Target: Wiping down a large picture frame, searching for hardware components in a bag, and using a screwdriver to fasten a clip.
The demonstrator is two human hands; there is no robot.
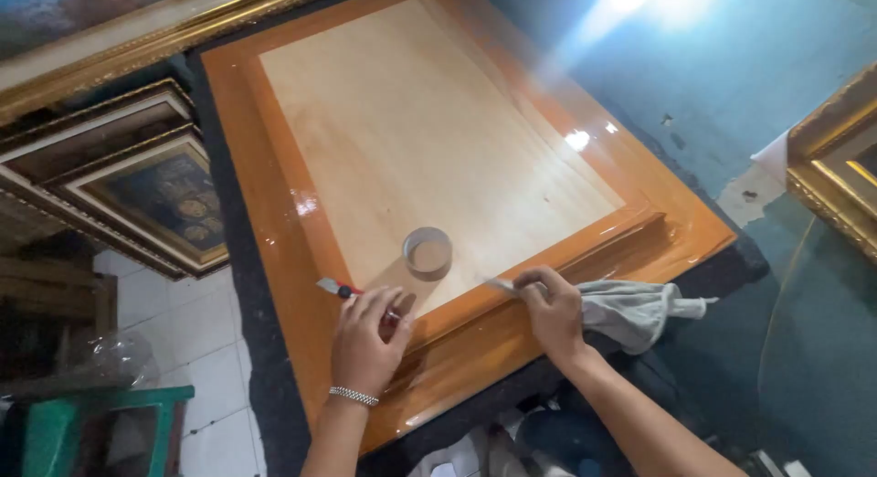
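Note:
A large glossy orange wooden frame (274, 221) with a pale plywood panel (420, 121) lies flat on a dark table. My left hand (365, 335), with a silver bracelet on the wrist, holds a small utility knife (336, 288) at the panel's near edge. My right hand (553, 308) pinches a strip of clear tape against the frame's inner lip, close to a crumpled grey cloth (635, 311). A roll of clear tape (427, 253) stands on the panel between the two hands, slightly beyond them.
Gold-framed pictures (155, 198) lean at the left, and another gold frame (836, 166) stands at the right. A teal wall (731, 66) rises behind. A green stool (100, 422) stands on the white tile floor at lower left.

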